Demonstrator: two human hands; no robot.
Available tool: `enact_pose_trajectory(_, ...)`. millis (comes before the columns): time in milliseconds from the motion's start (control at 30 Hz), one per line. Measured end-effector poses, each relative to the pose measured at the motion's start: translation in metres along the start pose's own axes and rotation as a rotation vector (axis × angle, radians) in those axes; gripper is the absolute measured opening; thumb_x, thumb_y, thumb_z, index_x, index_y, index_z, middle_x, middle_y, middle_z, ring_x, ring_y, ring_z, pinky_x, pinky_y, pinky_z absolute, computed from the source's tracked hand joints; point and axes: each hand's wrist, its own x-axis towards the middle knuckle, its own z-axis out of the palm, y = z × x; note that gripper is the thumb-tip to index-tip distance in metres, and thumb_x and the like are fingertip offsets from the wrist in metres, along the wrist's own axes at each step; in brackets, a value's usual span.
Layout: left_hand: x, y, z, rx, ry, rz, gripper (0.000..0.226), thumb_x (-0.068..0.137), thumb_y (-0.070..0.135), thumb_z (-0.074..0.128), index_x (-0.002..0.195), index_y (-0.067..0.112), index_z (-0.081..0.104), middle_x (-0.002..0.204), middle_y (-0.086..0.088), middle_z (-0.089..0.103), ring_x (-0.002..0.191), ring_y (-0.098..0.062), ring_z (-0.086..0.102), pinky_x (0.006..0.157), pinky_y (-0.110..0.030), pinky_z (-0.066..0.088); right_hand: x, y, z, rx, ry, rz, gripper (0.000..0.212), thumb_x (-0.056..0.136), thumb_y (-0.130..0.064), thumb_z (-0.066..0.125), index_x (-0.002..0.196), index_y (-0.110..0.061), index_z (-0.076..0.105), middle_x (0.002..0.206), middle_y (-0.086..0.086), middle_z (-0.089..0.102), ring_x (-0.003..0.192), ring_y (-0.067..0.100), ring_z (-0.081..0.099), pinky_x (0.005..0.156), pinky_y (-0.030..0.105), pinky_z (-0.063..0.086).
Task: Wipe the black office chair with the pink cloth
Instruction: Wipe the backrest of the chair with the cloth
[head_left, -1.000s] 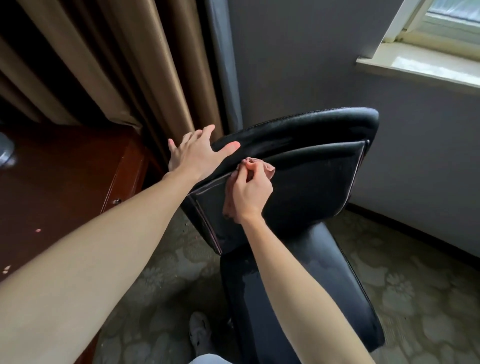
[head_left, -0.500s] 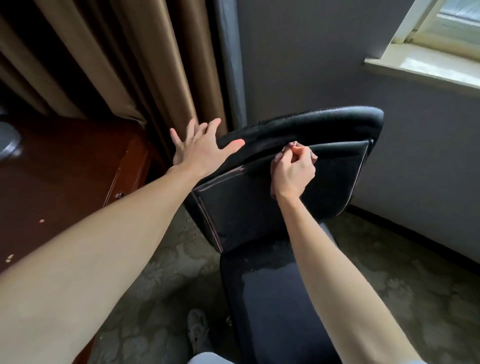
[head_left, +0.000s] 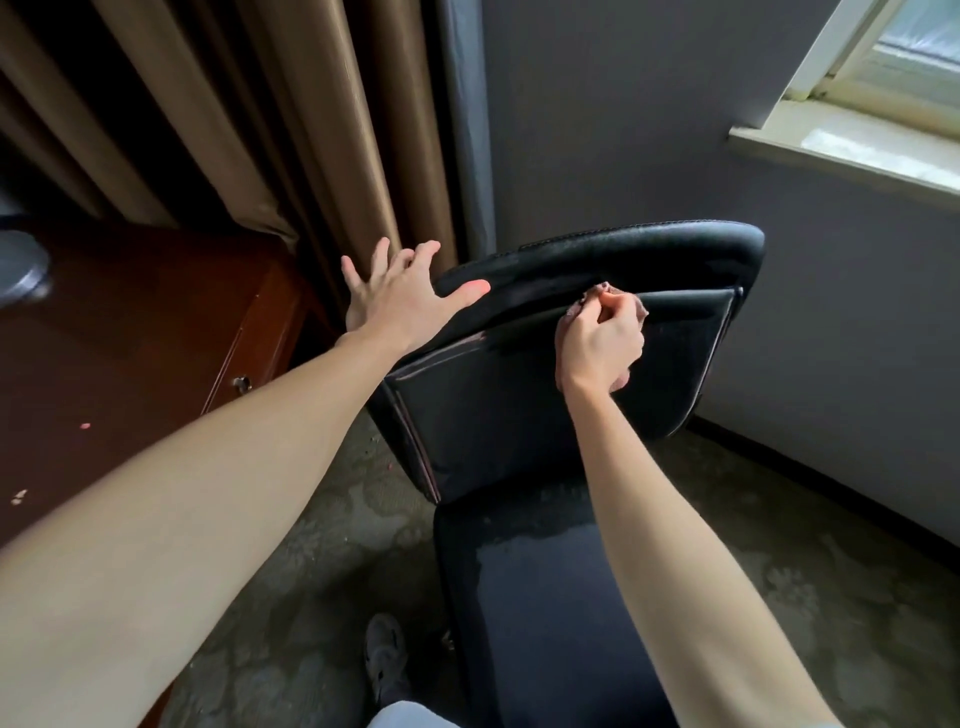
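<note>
The black office chair (head_left: 675, 364) stands in front of me, its backrest tilted toward me and its seat below. My right hand (head_left: 600, 345) grips the bunched pink cloth (head_left: 644, 310) and presses it against the seam near the top of the backrest. Most of the cloth is hidden under my fingers. My left hand (head_left: 395, 296) rests with spread fingers on the backrest's upper left corner, thumb lying along the top roll.
A dark wooden desk (head_left: 130, 338) with a drawer knob stands at the left. Brown curtains (head_left: 260, 130) hang behind it. A grey wall and a window sill (head_left: 841, 150) are at the right. Patterned carpet (head_left: 311, 571) and my shoe (head_left: 387, 662) lie below.
My right hand has slid the cloth to the right along the backrest's upper seam. My left hand has stayed on the upper left corner.
</note>
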Motion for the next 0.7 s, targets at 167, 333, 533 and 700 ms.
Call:
enact_pose_trajectory(167,0.002,-0.002,0.0,0.027,0.023,0.022,0.089,0.082,0.086,0.027,0.15,0.029,0.033,0.157,-0.001,0.036,0.153,-0.027,-0.002,0.116,-0.063,-0.009,-0.098,-0.007,0.037,0.068,-0.236,-0.158,0.014,0.095,-0.015,0.058,0.102,-0.01,0.07,0.106,-0.004,0.067,0.092,0.004,0.057,0.082,0.01,0.038)
enact_pose_trajectory(333,-0.002,-0.007,0.001,-0.001,0.036,0.011,0.093,0.078,0.089,0.029,0.147,0.028,0.037,0.153,0.001,0.041,0.153,-0.027,0.002,0.118,-0.062,-0.004,-0.124,-0.001,0.047,0.116,-0.326,-0.234,0.01,0.092,-0.016,0.065,0.095,-0.01,0.072,0.102,-0.004,0.071,0.098,-0.003,0.056,0.088,0.013,0.045)
enact_pose_trajectory(533,-0.002,0.0,-0.002,-0.027,0.023,0.014,0.09,0.08,0.088,0.032,0.147,0.028,0.037,0.154,0.0,0.04,0.153,-0.025,0.002,0.119,-0.059,-0.005,-0.058,-0.008,0.012,0.022,-0.236,-0.164,0.012,0.094,-0.027,0.062,0.085,-0.019,0.067,0.093,-0.014,0.063,0.094,0.003,0.058,0.085,0.02,0.044)
enact_pose_trajectory(700,-0.001,0.001,-0.002,-0.017,0.009,0.013,0.09,0.08,0.087,0.031,0.148,0.029,0.035,0.155,0.0,0.039,0.153,-0.025,0.001,0.119,-0.059,-0.006,-0.063,-0.011,0.022,0.114,-0.196,-0.042,0.014,0.094,-0.02,0.061,0.091,-0.011,0.071,0.089,-0.016,0.059,0.086,0.0,0.057,0.075,-0.001,0.035)
